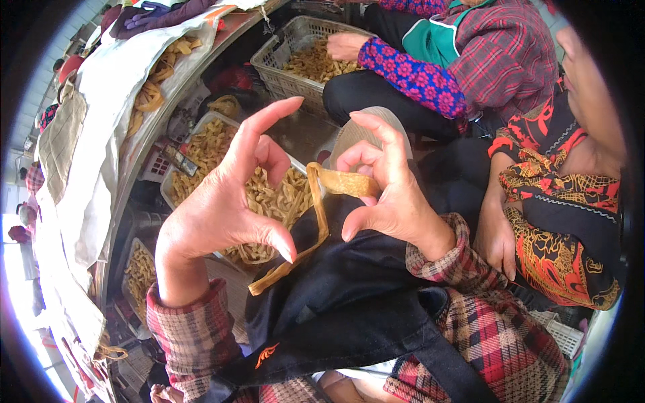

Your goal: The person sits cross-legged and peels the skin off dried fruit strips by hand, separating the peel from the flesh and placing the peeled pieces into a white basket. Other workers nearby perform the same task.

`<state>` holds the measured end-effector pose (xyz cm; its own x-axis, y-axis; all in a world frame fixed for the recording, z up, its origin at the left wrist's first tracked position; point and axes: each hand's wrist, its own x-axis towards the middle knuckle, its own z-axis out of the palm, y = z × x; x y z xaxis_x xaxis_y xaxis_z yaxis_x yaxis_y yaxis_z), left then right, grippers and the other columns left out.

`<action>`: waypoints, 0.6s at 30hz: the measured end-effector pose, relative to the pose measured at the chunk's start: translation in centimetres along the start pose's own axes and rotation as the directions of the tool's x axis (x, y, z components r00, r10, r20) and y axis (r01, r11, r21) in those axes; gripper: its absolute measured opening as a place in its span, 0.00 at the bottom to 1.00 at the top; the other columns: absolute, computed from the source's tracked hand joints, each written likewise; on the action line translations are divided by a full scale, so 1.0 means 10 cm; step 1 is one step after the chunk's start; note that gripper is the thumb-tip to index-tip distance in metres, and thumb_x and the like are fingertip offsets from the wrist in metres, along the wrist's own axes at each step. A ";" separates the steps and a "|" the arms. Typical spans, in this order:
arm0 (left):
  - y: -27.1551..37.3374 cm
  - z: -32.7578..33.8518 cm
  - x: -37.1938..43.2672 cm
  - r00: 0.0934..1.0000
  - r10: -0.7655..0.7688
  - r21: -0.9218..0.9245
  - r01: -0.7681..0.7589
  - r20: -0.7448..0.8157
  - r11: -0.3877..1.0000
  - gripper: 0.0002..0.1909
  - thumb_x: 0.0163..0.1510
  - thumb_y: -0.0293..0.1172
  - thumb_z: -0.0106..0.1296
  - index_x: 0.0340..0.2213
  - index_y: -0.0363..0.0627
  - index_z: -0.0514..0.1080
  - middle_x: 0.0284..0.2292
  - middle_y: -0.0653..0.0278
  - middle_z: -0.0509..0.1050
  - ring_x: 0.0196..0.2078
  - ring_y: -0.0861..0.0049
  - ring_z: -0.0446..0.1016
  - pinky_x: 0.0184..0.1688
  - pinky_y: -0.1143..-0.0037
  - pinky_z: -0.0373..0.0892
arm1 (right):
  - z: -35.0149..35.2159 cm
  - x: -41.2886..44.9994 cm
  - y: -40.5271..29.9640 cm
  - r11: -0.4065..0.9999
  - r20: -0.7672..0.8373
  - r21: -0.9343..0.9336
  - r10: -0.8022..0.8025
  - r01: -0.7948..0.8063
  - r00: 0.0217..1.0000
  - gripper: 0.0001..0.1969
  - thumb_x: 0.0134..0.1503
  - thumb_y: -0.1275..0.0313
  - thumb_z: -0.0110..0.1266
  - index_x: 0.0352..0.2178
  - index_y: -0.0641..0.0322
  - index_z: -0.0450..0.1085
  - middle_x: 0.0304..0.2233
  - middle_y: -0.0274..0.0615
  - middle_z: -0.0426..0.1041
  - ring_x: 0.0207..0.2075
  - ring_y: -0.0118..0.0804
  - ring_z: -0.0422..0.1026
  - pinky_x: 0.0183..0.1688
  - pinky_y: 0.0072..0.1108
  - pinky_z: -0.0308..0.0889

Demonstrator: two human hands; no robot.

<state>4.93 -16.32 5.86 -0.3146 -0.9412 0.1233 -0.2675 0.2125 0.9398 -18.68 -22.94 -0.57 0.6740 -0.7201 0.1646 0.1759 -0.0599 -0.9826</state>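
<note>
My left hand [221, 201] is raised with nothing in it, its thumb and forefinger spread wide and the other fingers curled. Facing it is my right hand [390, 189], also with thumb and forefinger apart. A flat yellow-brown strip [318, 209], like tofu skin, is held at one end in the lower curled fingers of that hand. From there it bends over and hangs down across my black apron [347, 282], its free end below my left thumb. Behind my left hand, a white plastic basket [166, 189] holds many short, apparently knotted pieces [279, 196].
Left, a table edge [166, 108] bears white cloth [75, 166] and loose strips [151, 95]. A co-worker's hand [346, 46] reaches into another crate [297, 90]. A second person's hand [496, 242] rests close on my right. A smaller container [138, 269] of pieces stands lower left.
</note>
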 end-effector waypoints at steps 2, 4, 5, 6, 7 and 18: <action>0.18 0.00 0.10 0.998 -0.042 -0.005 0.043 0.038 0.999 0.72 0.20 0.51 0.76 0.65 0.47 0.47 0.29 0.72 0.60 0.34 0.82 0.60 0.43 0.81 0.60 | -0.04 0.00 0.02 1.000 -0.010 -0.029 0.001 -0.001 1.000 0.70 0.26 0.51 0.78 0.66 0.52 0.38 0.38 0.35 0.68 0.28 0.15 0.61 0.27 0.07 0.54; 0.26 0.02 0.14 0.997 -0.059 0.023 0.058 0.044 0.998 0.72 0.19 0.50 0.76 0.65 0.47 0.48 0.29 0.73 0.60 0.34 0.82 0.60 0.42 0.81 0.60 | -0.07 0.00 0.03 0.998 -0.008 -0.056 -0.020 0.020 1.000 0.70 0.26 0.50 0.77 0.66 0.52 0.38 0.38 0.35 0.68 0.28 0.15 0.61 0.27 0.08 0.54; 0.22 0.04 0.16 0.999 -0.036 0.040 0.035 0.034 0.999 0.72 0.19 0.50 0.76 0.65 0.47 0.48 0.29 0.73 0.60 0.34 0.82 0.60 0.42 0.81 0.60 | -0.08 0.01 0.03 0.997 -0.008 -0.066 -0.031 0.031 0.999 0.71 0.26 0.50 0.77 0.66 0.52 0.38 0.38 0.34 0.68 0.28 0.15 0.60 0.27 0.08 0.54; 0.20 0.05 0.18 0.999 -0.024 0.053 0.023 0.022 0.998 0.72 0.18 0.50 0.76 0.65 0.47 0.48 0.29 0.73 0.60 0.34 0.82 0.60 0.42 0.81 0.60 | -0.09 0.02 0.04 0.996 -0.003 -0.074 -0.042 0.042 0.999 0.71 0.26 0.49 0.77 0.66 0.53 0.38 0.37 0.34 0.68 0.27 0.15 0.60 0.26 0.08 0.54; 0.19 0.06 0.19 1.000 -0.015 0.064 0.014 0.010 0.998 0.73 0.18 0.49 0.76 0.65 0.47 0.49 0.29 0.73 0.61 0.34 0.82 0.60 0.42 0.81 0.60 | -0.09 0.03 0.04 0.996 0.000 -0.075 -0.046 0.046 0.999 0.71 0.25 0.49 0.77 0.66 0.53 0.38 0.37 0.34 0.68 0.27 0.15 0.60 0.26 0.08 0.54; 0.15 0.11 0.15 0.972 -0.174 0.232 0.208 -0.158 0.950 0.33 0.45 0.38 0.68 0.51 0.42 0.68 0.30 0.67 0.70 0.35 0.79 0.69 0.42 0.77 0.67 | -0.10 0.03 0.01 0.947 0.101 -0.280 -0.135 0.159 0.986 0.47 0.52 0.47 0.59 0.64 0.61 0.48 0.34 0.35 0.68 0.29 0.19 0.65 0.34 0.12 0.62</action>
<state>3.04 -17.16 7.15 -0.1152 -0.9933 0.0064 -0.5307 0.0670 0.8449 -19.12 -23.86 -0.66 0.7129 -0.6320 0.3039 0.0725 -0.3646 -0.9283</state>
